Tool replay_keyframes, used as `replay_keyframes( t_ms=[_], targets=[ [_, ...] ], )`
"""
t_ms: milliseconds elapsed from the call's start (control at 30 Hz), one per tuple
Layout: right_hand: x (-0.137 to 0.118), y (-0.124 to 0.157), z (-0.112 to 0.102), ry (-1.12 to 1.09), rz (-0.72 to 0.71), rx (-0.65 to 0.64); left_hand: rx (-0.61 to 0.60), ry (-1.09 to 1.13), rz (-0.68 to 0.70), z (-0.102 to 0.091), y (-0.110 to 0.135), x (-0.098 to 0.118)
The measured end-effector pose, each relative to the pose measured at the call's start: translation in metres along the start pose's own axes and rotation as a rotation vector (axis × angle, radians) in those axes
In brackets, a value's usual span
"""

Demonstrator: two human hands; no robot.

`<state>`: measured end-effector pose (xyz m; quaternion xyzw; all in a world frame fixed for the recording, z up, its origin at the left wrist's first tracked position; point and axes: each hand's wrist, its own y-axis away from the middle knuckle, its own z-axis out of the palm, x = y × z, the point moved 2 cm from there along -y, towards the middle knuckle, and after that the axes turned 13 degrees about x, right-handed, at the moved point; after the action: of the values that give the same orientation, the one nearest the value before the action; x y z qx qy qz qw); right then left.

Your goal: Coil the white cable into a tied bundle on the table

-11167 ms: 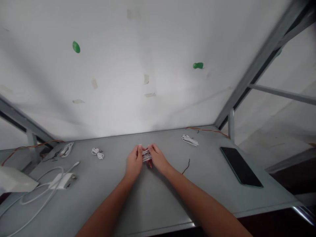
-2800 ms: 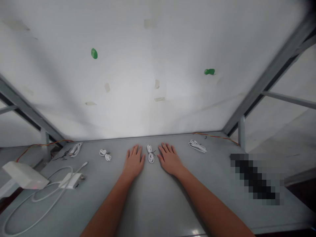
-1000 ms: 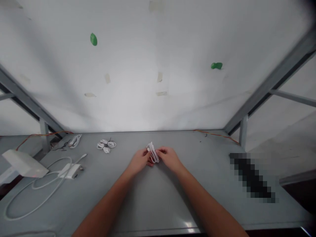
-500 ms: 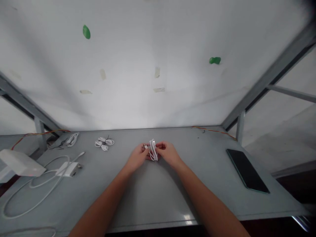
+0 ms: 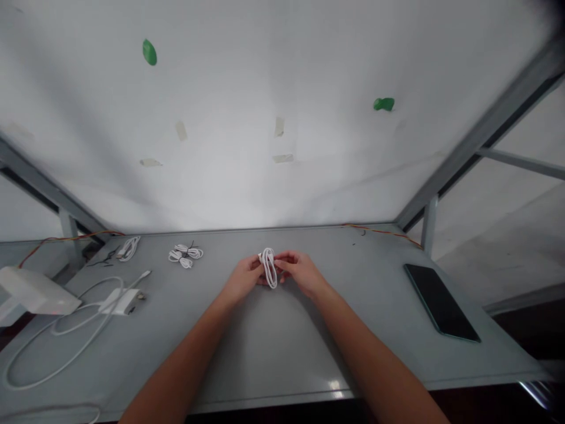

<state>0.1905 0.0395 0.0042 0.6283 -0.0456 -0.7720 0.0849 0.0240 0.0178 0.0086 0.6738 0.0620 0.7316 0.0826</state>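
Note:
Both of my hands meet over the middle of the grey table (image 5: 273, 347). My left hand (image 5: 242, 278) and my right hand (image 5: 300, 273) pinch a small coiled white cable (image 5: 268, 266) between them, its loops hanging upright between the fingertips. Two tied white cable bundles (image 5: 185, 255) lie together at the back left of the table. Another white cable bundle (image 5: 129, 247) lies farther left, next to some thin black ties.
A black phone (image 5: 440, 301) lies flat at the right side of the table. A white charger with a long loose cable (image 5: 115, 302) and a white box (image 5: 36, 292) are at the left. An orange wire (image 5: 384, 232) runs along the back edge. White wall behind.
Since 2.8 s ago my hands left the table, the tied bundle joined the one at the back left, and the cable from the right is now in both hands, turned slightly since half a second ago.

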Motion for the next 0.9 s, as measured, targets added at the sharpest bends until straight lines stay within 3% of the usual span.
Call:
replay_keyframes(
  t_ms=[333,600,733,900],
  targets=[
    [0.006,0.001,0.005,0.092,-0.027,0.078,-0.042,-0.041,0.017,0.004,-0.004,-0.007],
    [-0.001,0.001,0.004,0.018,0.021,0.058,0.027,-0.008,0.004,0.001,-0.002,-0.003],
    [-0.007,-0.001,-0.004,-0.019,0.019,0.097,0.098,0.002,-0.006,-0.008,-0.007,-0.004],
    [-0.009,-0.003,-0.011,-0.061,0.044,0.147,0.312,0.02,-0.026,-0.024,-0.022,-0.015]
  ],
)
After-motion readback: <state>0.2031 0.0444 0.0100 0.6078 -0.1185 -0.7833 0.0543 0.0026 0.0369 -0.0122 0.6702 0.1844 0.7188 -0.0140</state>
